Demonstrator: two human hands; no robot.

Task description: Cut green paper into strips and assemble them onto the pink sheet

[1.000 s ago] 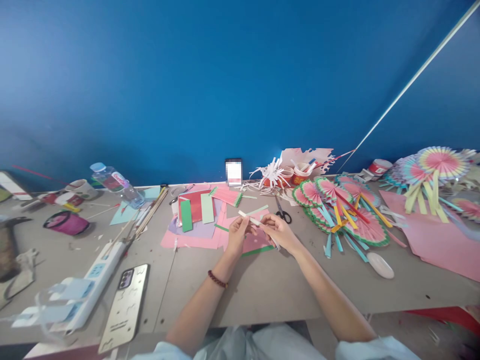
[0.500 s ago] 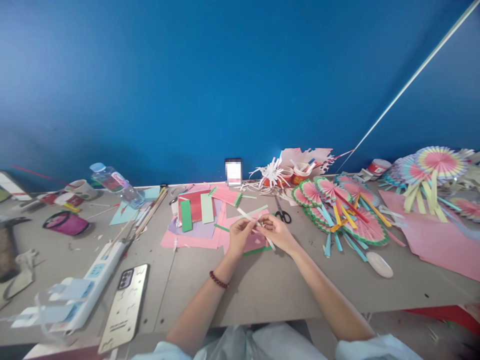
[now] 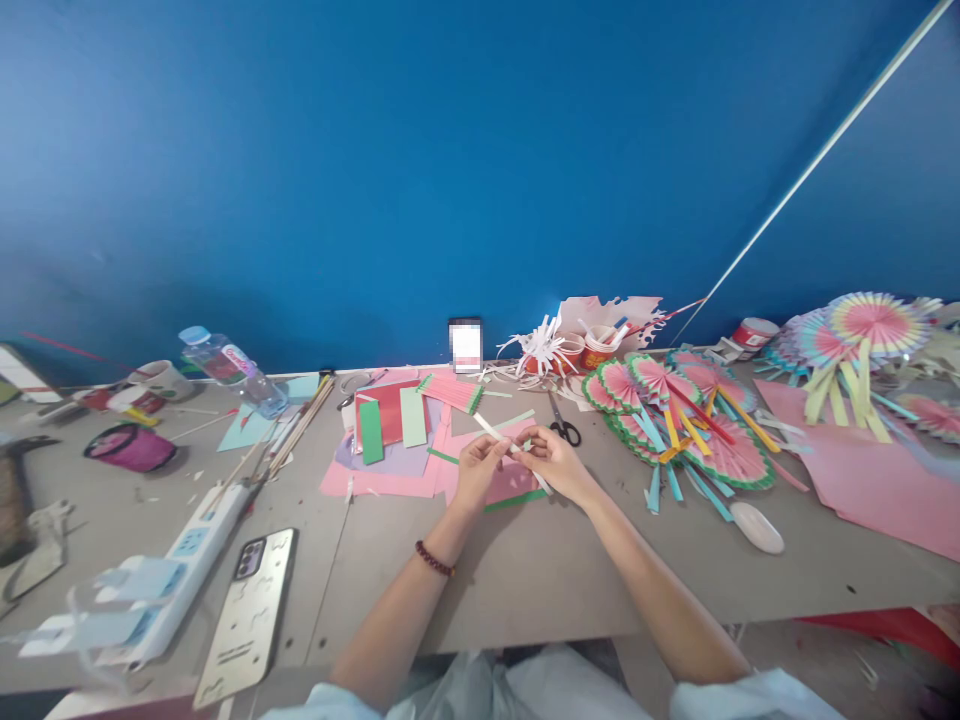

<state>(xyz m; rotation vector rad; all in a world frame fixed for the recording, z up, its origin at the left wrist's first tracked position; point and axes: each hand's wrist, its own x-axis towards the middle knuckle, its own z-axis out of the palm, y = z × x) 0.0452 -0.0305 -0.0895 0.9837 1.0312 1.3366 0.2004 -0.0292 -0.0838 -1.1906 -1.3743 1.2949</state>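
Note:
Both hands meet over the pink paper [image 3: 442, 480] at the middle of the table. My left hand [image 3: 480, 470] pinches a narrow white strip [image 3: 486, 426] between thumb and fingers. A little to the right, my right hand [image 3: 553, 462] pinches the same strip, whose lower end sticks out below the fingers. The strip runs slanting from upper left to lower right. Just beyond the hands lies a pleated pink paper piece [image 3: 451, 391] with green edges. Black-handled scissors [image 3: 566, 432] rest right of my right hand. Green paper pieces [image 3: 370, 432] lie to the left.
Pleated paper fans [image 3: 720, 450] with coloured strips pile up on the right, near a white mouse [image 3: 757, 527]. At the left are a phone [image 3: 247, 620], a power strip [image 3: 184, 570] and a tilted bottle [image 3: 236, 370]. A blue wall [image 3: 465, 180] closes off the back.
Both hands keep their pinch on the white strip, with only slight finger movement. The whole view has shifted very slightly; the things on the table stay in place.

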